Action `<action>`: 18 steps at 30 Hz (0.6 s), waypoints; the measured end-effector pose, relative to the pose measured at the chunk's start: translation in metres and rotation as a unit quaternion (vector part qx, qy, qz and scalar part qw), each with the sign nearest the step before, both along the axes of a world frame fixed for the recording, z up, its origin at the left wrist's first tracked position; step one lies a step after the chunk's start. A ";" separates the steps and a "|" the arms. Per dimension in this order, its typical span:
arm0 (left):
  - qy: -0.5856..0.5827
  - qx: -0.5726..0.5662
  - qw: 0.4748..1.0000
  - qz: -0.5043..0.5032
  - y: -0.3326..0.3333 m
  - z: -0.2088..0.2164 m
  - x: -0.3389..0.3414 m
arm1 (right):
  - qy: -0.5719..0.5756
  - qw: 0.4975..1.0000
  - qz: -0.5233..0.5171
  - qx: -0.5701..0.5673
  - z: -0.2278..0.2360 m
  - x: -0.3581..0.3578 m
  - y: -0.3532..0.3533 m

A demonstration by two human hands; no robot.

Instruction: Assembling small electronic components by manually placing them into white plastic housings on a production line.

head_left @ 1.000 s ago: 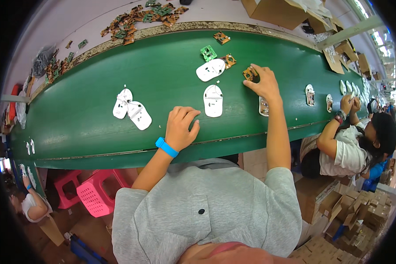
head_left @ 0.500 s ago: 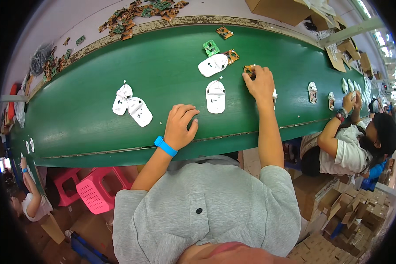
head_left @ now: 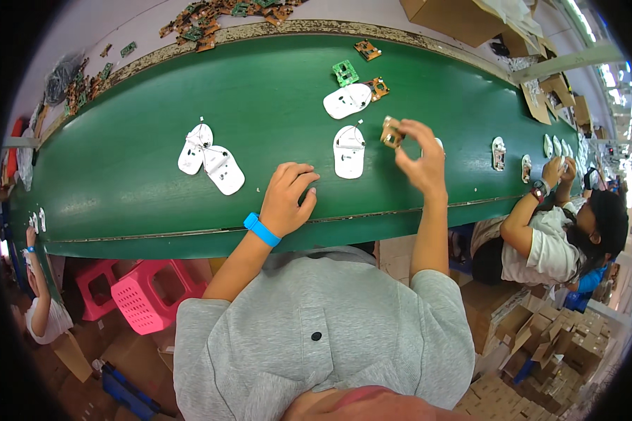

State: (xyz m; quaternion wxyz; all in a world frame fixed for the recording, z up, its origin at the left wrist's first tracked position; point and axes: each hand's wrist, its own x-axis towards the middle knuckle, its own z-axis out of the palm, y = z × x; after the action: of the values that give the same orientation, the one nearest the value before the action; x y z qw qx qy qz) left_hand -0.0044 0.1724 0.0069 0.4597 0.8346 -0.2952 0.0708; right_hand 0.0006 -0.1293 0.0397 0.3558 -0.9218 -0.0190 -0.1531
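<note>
Between the thumb and fingers of my right hand (head_left: 423,158) is a small brown circuit board (head_left: 390,132), held tilted above the green bench (head_left: 281,91). Left of it lies a white computer-mouse shell (head_left: 349,153) with a thin wire at its top. My left hand (head_left: 287,199) rests at the bench's near edge, holding nothing, its fingers loosely bent and the thumb apart. Farther back another white mouse shell (head_left: 346,102) touches a brown board (head_left: 378,89) and lies beside a green board (head_left: 345,73). A white part (head_left: 439,146) is mostly hidden behind my right hand.
Two white shells (head_left: 223,170) overlap at left. One more brown board (head_left: 367,49) lies near the back ledge, where boards are heaped (head_left: 196,28). At right a co-worker (head_left: 544,231) handles a white part near several others. Pink stools (head_left: 147,295) stand below the bench.
My right hand has brought the brown board toward me and tilted it up. My left hand stays in place. The whole view has shifted slightly.
</note>
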 end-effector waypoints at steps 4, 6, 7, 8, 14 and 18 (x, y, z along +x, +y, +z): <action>0.006 0.005 1.000 -0.005 0.002 0.001 -0.001 | -0.007 0.991 0.112 0.071 0.007 -0.013 0.035; 0.006 0.012 1.000 -0.008 0.002 0.002 0.000 | 0.024 0.983 0.170 0.067 0.002 -0.014 0.044; 0.007 0.012 1.000 -0.009 0.002 0.001 0.000 | 0.025 0.983 0.169 0.067 0.001 -0.013 0.044; 0.005 0.011 1.000 -0.011 0.001 0.001 0.001 | 0.021 0.983 0.173 0.066 -0.001 -0.011 0.045; -0.007 0.015 1.000 -0.017 0.001 0.002 0.002 | 0.009 0.979 0.194 0.060 -0.002 -0.005 0.047; -0.019 0.029 0.999 -0.025 0.001 0.006 0.003 | 0.003 0.978 0.200 0.054 -0.003 -0.005 0.051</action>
State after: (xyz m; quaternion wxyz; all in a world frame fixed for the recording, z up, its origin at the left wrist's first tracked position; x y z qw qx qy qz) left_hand -0.0013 0.1733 0.0130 0.4311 0.8385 -0.3268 0.0659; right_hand -0.0044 -0.0786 0.0368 0.4284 -0.8793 -0.1938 -0.0764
